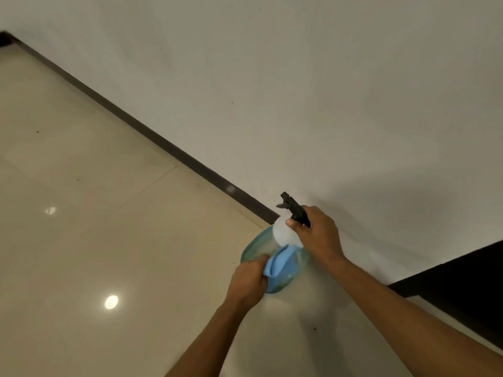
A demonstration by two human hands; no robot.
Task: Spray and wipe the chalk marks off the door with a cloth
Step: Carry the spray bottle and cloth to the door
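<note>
A glossy cream tiled floor [95, 213] fills the left of the frame, meeting a pale wall [326, 91] along a dark skirting board [152, 137]. Lower centre, the right hand [317, 232] has its fingers [295, 223] clenched round the black trigger head of a spray bottle [283, 235] with a clear bluish body. The left hand [249, 281] grips a blue cloth [280, 261] against the bottle's side.

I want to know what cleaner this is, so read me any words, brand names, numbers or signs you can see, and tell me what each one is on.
None can be read.
Spray bottle: no label or print shows on its clear body or black trigger head.
Blue cloth: plain, no tag visible.
Wall and floor: no writing or signs.
</note>
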